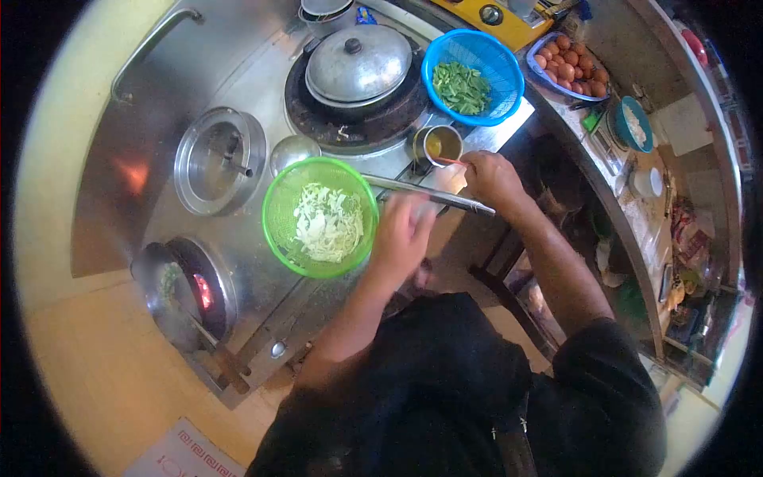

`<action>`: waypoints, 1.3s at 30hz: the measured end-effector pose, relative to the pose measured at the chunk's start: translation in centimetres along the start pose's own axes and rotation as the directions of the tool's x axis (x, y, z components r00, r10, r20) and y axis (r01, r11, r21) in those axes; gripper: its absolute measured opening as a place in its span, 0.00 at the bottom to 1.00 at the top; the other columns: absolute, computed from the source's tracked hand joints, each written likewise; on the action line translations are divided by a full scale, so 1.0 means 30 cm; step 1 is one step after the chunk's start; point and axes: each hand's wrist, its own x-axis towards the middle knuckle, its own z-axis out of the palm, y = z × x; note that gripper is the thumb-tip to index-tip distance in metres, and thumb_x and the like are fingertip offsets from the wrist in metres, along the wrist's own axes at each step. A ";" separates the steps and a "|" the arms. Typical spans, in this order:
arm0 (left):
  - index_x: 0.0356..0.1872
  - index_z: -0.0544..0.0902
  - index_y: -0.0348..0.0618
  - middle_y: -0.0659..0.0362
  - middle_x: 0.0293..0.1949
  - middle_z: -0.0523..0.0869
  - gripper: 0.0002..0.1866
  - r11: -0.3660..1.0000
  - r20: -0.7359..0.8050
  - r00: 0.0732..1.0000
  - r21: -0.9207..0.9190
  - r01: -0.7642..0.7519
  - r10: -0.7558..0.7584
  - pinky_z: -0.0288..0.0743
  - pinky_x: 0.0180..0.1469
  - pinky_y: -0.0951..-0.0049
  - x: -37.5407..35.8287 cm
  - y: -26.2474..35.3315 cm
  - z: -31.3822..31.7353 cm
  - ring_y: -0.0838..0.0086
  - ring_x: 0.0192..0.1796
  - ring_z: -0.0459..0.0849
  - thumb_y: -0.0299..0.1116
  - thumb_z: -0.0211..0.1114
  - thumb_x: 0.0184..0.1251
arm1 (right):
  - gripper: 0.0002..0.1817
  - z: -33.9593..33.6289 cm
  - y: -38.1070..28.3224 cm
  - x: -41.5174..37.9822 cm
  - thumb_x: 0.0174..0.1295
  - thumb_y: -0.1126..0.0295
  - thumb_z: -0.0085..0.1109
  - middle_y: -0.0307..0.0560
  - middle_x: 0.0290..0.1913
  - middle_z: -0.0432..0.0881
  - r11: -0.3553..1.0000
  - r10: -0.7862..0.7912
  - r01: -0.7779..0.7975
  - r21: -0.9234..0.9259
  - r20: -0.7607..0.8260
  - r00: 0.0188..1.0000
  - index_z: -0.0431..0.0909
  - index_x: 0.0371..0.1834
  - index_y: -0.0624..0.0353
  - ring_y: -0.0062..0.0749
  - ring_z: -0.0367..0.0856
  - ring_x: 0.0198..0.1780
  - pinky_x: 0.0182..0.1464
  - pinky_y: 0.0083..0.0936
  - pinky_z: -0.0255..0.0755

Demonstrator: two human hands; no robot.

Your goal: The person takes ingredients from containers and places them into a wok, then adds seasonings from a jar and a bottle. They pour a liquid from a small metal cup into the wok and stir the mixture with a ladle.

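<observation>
My right hand (pixel 494 184) is closed on a thin orange-red utensil (pixel 451 161), perhaps chopsticks or a spoon handle. The utensil's far end reaches the mouth of a metal cup (pixel 454 143) with yellow liquid inside. My left hand (pixel 404 238), its fingers smeared by motion, is beside the right rim of a green colander (pixel 274 226); whether it holds anything does not show. Pale shredded vegetable, like cabbage (pixel 327 222), lies in the colander. Behind the left hand runs the long metal handle (pixel 429 193) of a ladle (pixel 295 151).
A wok (pixel 151 298) steams over a flame (pixel 204 292) at lower left. A lidded pan (pixel 358 67) sits on the far burner, beside a blue colander (pixel 513 87) of green leaves (pixel 461 89). Eggs (pixel 566 71) fill a container on the right counter. A round metal basin (pixel 184 171) is at left.
</observation>
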 end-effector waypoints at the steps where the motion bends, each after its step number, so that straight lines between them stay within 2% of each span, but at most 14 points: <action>1: 0.45 0.77 0.34 0.48 0.39 0.77 0.20 0.986 -0.025 0.986 0.023 0.167 -0.167 0.74 0.45 0.60 0.132 0.013 0.047 0.54 0.43 0.79 0.43 0.62 0.66 | 0.13 0.011 0.020 0.003 0.57 0.70 0.51 0.57 0.41 0.83 0.997 -0.044 0.054 0.051 -0.173 0.984 0.82 0.41 0.61 0.52 0.82 0.44 0.48 0.41 0.75; 3: 0.44 0.81 0.33 0.44 0.42 0.81 0.24 0.892 -0.123 0.965 0.370 0.260 -0.231 0.75 0.47 0.60 0.281 -0.146 0.173 0.52 0.41 0.81 0.49 0.63 0.64 | 0.13 -0.004 0.023 0.035 0.57 0.70 0.51 0.57 0.40 0.83 0.999 0.007 -0.009 -0.041 -0.048 0.999 0.82 0.41 0.60 0.53 0.82 0.43 0.47 0.42 0.75; 7: 0.28 0.85 0.32 0.38 0.29 0.84 0.30 0.802 0.024 0.947 0.539 0.258 -0.320 0.76 0.43 0.54 0.348 -0.259 0.257 0.49 0.40 0.84 0.58 0.62 0.61 | 0.13 0.037 0.077 0.070 0.58 0.71 0.51 0.57 0.39 0.82 0.996 -0.030 0.028 -0.084 -0.025 0.999 0.82 0.44 0.57 0.52 0.82 0.42 0.47 0.43 0.76; 11: 0.23 0.83 0.30 0.42 0.23 0.83 0.30 0.864 -0.028 0.873 0.131 0.486 -0.487 0.77 0.37 0.53 0.323 -0.286 0.341 0.49 0.30 0.85 0.55 0.63 0.60 | 0.14 -0.014 0.097 0.091 0.59 0.73 0.48 0.59 0.40 0.83 0.993 -0.037 0.048 -0.103 0.106 0.994 0.82 0.44 0.56 0.56 0.81 0.44 0.46 0.45 0.75; 13: 0.27 0.84 0.31 0.43 0.25 0.85 0.18 0.846 -0.065 0.845 -0.097 0.525 -0.531 0.77 0.36 0.56 0.322 -0.181 0.265 0.55 0.30 0.85 0.42 0.67 0.56 | 0.14 -0.078 0.079 0.088 0.61 0.71 0.51 0.59 0.38 0.83 0.997 -0.075 0.077 0.012 -0.129 0.989 0.81 0.47 0.62 0.48 0.83 0.39 0.43 0.38 0.74; 15: 0.23 0.83 0.34 0.45 0.23 0.83 0.19 0.971 -0.368 0.903 0.010 0.240 -0.219 0.75 0.33 0.56 0.302 -0.182 0.204 0.57 0.27 0.83 0.44 0.69 0.54 | 0.11 -0.117 0.093 0.124 0.64 0.68 0.55 0.57 0.32 0.84 0.981 -0.189 0.185 0.059 0.071 0.979 0.82 0.43 0.61 0.49 0.84 0.36 0.40 0.39 0.75; 16: 0.21 0.82 0.34 0.45 0.22 0.82 0.20 0.991 -0.532 0.847 0.111 0.077 -0.006 0.74 0.32 0.56 0.291 -0.128 0.128 0.58 0.26 0.82 0.45 0.69 0.54 | 0.11 -0.208 -0.044 0.097 0.64 0.71 0.53 0.53 0.29 0.84 0.962 -0.187 0.142 0.234 0.185 0.965 0.82 0.43 0.63 0.38 0.83 0.32 0.38 0.33 0.75; 18: 0.19 0.80 0.34 0.45 0.20 0.81 0.22 0.983 -0.487 0.864 0.057 0.175 -0.126 0.73 0.30 0.57 0.226 -0.079 -0.061 0.58 0.25 0.82 0.47 0.70 0.52 | 0.10 -0.257 -0.203 0.074 0.65 0.74 0.52 0.49 0.26 0.81 0.939 -0.224 0.238 0.249 -0.083 0.971 0.81 0.44 0.64 0.31 0.79 0.28 0.34 0.27 0.73; 20: 0.17 0.79 0.34 0.45 0.18 0.78 0.25 0.958 -0.481 0.830 -0.107 0.266 -0.284 0.71 0.27 0.59 0.131 -0.029 -0.256 0.60 0.21 0.79 0.50 0.73 0.49 | 0.10 -0.296 -0.395 0.065 0.65 0.74 0.52 0.50 0.27 0.82 0.917 -0.380 0.347 0.197 0.169 0.909 0.81 0.45 0.64 0.30 0.79 0.29 0.34 0.26 0.73; 24: 0.18 0.81 0.34 0.48 0.16 0.79 0.25 0.978 -0.609 0.776 0.002 0.210 -0.165 0.70 0.25 0.64 -0.154 0.008 -0.709 0.67 0.19 0.77 0.52 0.73 0.51 | 0.10 -0.232 -0.902 -0.015 0.65 0.74 0.53 0.53 0.29 0.82 0.755 -0.600 0.566 0.330 0.001 0.800 0.81 0.45 0.64 0.32 0.79 0.29 0.35 0.28 0.73; 26: 0.20 0.83 0.34 0.51 0.16 0.79 0.26 0.932 -0.636 0.724 0.020 0.361 -0.267 0.70 0.26 0.66 -0.340 0.005 -0.927 0.72 0.20 0.77 0.54 0.73 0.52 | 0.10 -0.182 -1.147 -0.043 0.65 0.73 0.54 0.61 0.35 0.83 0.710 -0.704 0.663 0.238 0.217 0.676 0.81 0.44 0.64 0.45 0.83 0.33 0.39 0.33 0.74; 28: 0.21 0.83 0.34 0.47 0.19 0.82 0.29 0.855 -0.651 0.651 0.007 0.518 -0.390 0.73 0.29 0.61 -0.548 0.006 -1.134 0.64 0.22 0.81 0.57 0.73 0.48 | 0.12 -0.026 -1.365 -0.069 0.62 0.76 0.52 0.63 0.41 0.82 0.583 -0.791 0.761 0.284 -0.017 0.612 0.81 0.47 0.60 0.55 0.82 0.44 0.46 0.41 0.75; 31: 0.24 0.84 0.34 0.55 0.19 0.82 0.27 0.805 -0.742 0.528 -0.026 0.593 -0.413 0.72 0.28 0.68 -0.835 -0.146 -1.342 0.73 0.23 0.79 0.55 0.74 0.50 | 0.18 0.200 -1.670 -0.133 0.59 0.79 0.48 0.60 0.41 0.82 0.385 -0.920 0.901 0.198 0.154 0.360 0.81 0.49 0.55 0.54 0.82 0.44 0.46 0.45 0.75; 39: 0.26 0.83 0.35 0.61 0.22 0.80 0.21 0.777 -0.826 0.449 0.022 0.629 -0.341 0.69 0.28 0.74 -1.283 -0.472 -1.727 0.78 0.25 0.75 0.47 0.76 0.51 | 0.14 0.578 -2.216 -0.272 0.56 0.77 0.50 0.58 0.43 0.81 0.180 -0.983 0.977 0.116 0.060 0.174 0.80 0.44 0.59 0.50 0.81 0.46 0.50 0.39 0.75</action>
